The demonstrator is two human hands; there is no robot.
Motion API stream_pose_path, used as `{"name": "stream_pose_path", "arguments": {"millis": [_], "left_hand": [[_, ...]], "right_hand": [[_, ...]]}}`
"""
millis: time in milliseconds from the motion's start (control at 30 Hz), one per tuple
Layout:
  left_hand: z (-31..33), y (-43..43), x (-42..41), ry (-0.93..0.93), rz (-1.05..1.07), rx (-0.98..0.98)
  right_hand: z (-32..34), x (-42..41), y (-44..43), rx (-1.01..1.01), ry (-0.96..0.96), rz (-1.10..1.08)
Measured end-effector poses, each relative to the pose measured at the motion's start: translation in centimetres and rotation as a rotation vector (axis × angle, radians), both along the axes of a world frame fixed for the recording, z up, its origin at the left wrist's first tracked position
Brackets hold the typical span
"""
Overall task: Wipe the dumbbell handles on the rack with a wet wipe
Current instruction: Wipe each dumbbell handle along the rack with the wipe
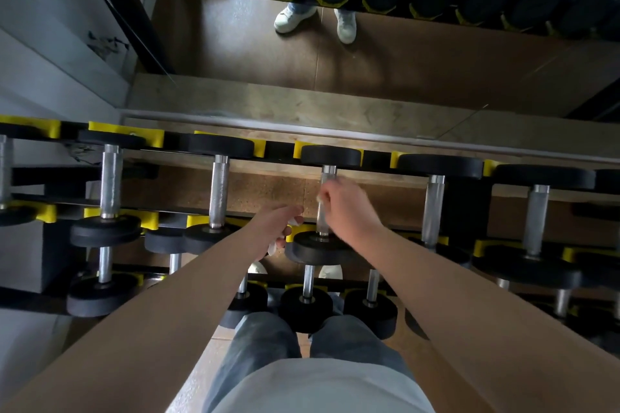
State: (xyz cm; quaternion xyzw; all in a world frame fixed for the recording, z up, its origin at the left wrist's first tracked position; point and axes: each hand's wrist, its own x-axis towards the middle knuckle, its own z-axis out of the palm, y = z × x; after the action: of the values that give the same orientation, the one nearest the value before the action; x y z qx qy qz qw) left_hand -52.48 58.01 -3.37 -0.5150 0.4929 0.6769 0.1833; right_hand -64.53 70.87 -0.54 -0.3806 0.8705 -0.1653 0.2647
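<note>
A row of black dumbbells with silver knurled handles lies across the top tier of a black rack with yellow cradles (125,131). My right hand (349,208) grips the handle of the middle dumbbell (328,172), and a bit of white wet wipe (319,200) shows at the fingers; the hand is motion-blurred. My left hand (280,221) hovers just left of that dumbbell's near head (318,246) and holds a crumpled piece of white wipe or wrapper (273,246) that hangs below the fingers.
Neighbouring handles (218,193) (433,208) stand left and right of the gripped one. A lower tier holds smaller dumbbells (306,307) close to my legs. A mirror (385,54) behind the rack reflects the floor, white shoes and another rack.
</note>
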Motion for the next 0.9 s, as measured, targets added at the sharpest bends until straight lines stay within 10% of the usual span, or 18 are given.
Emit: {"name": "stream_pose_path", "arguments": {"millis": [167, 567, 900], "left_hand": [[0.3, -0.1, -0.3, -0.083, -0.003, 0.0], [0.1, 0.2, -1.0, -0.119, -0.003, 0.0], [-0.6, 0.3, -1.2, -0.085, 0.028, 0.063]], "right_hand": [[-0.6, -0.7, -0.9, -0.014, 0.186, 0.072], [-0.5, 0.7, 1.4, 0.206, -0.137, 0.248], [-1.4, -1.6, 1.8, -0.214, -0.73, -0.946]]}}
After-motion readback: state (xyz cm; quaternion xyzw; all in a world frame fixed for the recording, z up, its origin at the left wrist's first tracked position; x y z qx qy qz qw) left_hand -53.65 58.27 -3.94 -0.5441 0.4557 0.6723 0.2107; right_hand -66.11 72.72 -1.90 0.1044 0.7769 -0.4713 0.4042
